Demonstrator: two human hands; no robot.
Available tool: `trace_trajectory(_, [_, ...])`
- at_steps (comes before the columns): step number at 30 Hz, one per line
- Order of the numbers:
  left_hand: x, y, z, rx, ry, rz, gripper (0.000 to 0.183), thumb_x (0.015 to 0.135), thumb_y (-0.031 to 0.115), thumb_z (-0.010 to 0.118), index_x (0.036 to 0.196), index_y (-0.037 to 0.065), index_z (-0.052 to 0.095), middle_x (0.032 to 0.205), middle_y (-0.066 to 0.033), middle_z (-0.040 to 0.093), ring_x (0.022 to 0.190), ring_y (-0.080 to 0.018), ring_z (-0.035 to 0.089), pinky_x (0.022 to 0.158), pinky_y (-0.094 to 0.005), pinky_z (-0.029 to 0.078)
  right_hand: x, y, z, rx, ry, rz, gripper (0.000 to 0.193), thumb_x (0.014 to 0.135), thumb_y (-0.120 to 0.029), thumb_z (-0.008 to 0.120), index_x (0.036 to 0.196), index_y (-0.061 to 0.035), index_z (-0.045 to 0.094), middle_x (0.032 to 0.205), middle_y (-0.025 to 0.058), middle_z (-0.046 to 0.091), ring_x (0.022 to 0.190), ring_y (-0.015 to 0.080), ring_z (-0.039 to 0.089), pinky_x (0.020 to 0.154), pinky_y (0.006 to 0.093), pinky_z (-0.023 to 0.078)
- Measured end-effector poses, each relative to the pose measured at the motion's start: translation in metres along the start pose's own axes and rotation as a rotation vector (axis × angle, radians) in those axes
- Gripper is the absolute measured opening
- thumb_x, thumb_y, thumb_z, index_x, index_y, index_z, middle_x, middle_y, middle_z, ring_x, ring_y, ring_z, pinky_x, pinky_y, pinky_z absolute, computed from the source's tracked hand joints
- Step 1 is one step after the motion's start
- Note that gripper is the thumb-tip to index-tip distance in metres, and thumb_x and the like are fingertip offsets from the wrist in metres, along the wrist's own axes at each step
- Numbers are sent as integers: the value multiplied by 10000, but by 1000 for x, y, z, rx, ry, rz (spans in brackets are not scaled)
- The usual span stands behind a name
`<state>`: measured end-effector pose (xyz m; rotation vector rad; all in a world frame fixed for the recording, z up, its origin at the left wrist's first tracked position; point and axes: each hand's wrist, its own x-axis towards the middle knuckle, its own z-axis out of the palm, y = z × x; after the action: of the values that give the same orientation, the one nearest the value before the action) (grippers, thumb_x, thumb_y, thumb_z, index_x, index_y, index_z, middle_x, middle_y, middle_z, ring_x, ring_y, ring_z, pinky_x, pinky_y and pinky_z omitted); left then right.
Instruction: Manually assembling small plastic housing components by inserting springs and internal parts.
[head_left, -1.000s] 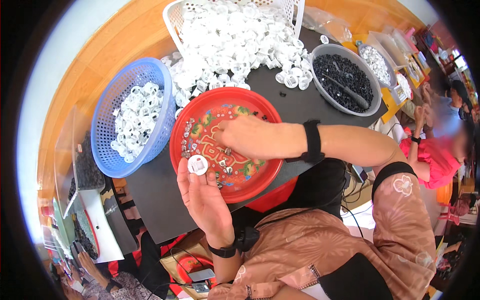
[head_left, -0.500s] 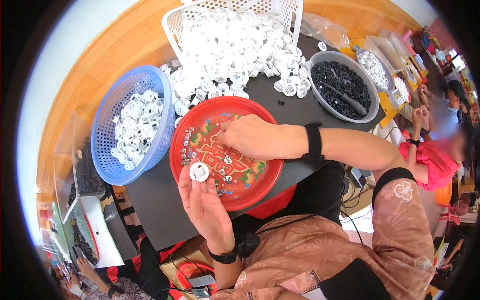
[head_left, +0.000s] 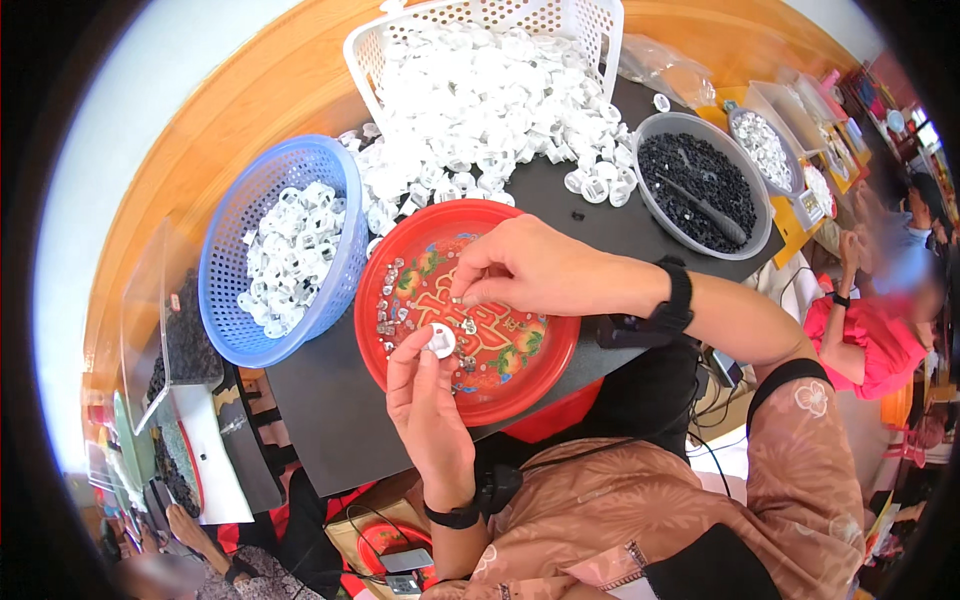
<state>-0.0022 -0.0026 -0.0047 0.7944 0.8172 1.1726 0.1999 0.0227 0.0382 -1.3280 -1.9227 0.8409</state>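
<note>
left hand [head_left: 428, 425] pinches round white plastic piece [head_left: 441, 341] over round red patterned tray [head_left: 562, 350], toward seven o'clock, perhaps for easy seeing. right hand [head_left: 545, 270]: fingertips nearly together near middle; cannot tell if gripping.

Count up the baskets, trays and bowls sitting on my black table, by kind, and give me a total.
Baskets: 2, a blue basket and a white basket
Trays: 1, a red tray
Bowls: 1, a grey bowl
Total: 4
</note>
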Motion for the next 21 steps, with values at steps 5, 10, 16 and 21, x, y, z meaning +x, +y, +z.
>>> trace_trajectory(5, [-1, -5, 13, 181, -52, 30, 193, 970, 99, 535, 1122, 1, 604, 1053, -75, 636, 905, -112, 608, 762, -254, 496, -13, -12, 2, 496, -18, 84, 97, 869, -65, 663, 948, -10, 680, 799, 22, 656, 716, 54, 568, 626, 229, 462])
trace_trajectory(10, [-3, -8, 17, 200, -37, 84, 160, 972, 104, 537, 1078, 4, 604, 1021, -66, 638, 875, -110, 612, 755, -251, 495, -23, -17, 9, 449, 42, 49, 92, 863, -56, 669, 942, -9, 678, 797, 31, 649, 699, 63, 566, 600, 239, 455])
trace_trajectory(16, [-3, -4, 21, 90, -87, 10, 145, 984, 129, 515, 1061, 22, 575, 1016, -64, 621, 896, -115, 596, 782, -264, 486, -29, -21, 6, 375, 60, 41, 93, 847, -60, 682, 922, -6, 673, 757, 40, 639, 642, 81, 558, 566, 247, 443])
trace_trajectory(21, [-1, 2, 22, -166, -152, -167, 144, 991, 152, 497, 1031, 28, 558, 979, -65, 608, 899, -128, 579, 809, -288, 477, -32, -27, 6, 356, 90, 17, 82, 820, -66, 655, 850, 11, 663, 711, 115, 670, 632, 180, 644, 592, 316, 492])
